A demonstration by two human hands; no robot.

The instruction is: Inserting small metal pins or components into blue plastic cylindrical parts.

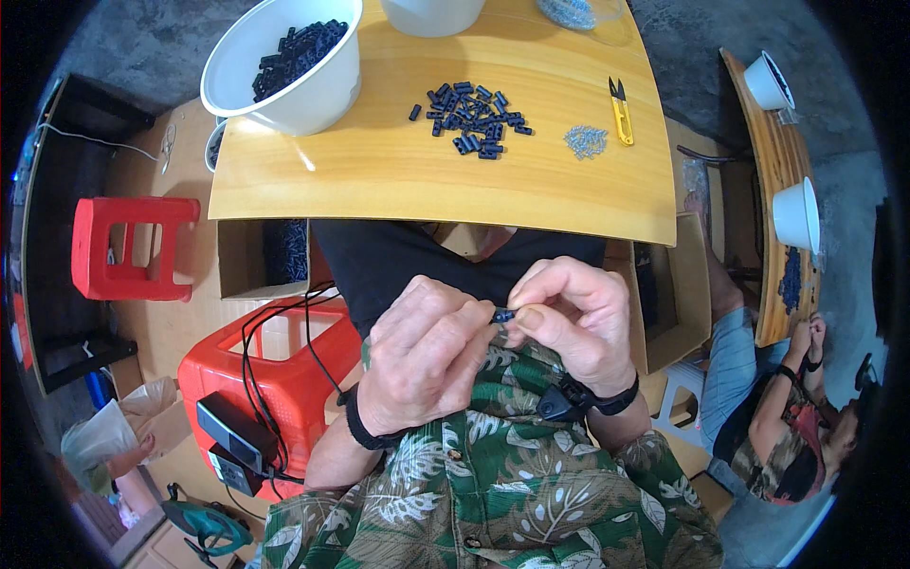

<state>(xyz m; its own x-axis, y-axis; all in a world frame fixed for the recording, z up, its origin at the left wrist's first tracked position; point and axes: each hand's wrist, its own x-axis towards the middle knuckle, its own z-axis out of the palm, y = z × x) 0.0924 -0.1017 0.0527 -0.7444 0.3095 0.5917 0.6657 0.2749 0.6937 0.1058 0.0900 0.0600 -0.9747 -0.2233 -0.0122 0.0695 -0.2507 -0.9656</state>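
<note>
In front of my chest, both hands meet at a small black plastic piece (502, 316). My left hand (424, 353) pinches one end of it, fingers curled and fingertips partly hidden. The other end sits between the thumb and forefinger of my right hand (576, 321). On the table beyond lies a loose pile of similar black pieces (471, 118). To its right are a small heap of tiny silvery metal parts (586, 141) and yellow-handled thread snips (621, 114).
A white tub (327, 100) of black pieces stands at the table's (408, 194) left. Cardboard boxes (684, 299) flank my legs. A red stool (313, 379) with cables and black adapters is at left. Another person (787, 417) works at a table on the right.
</note>
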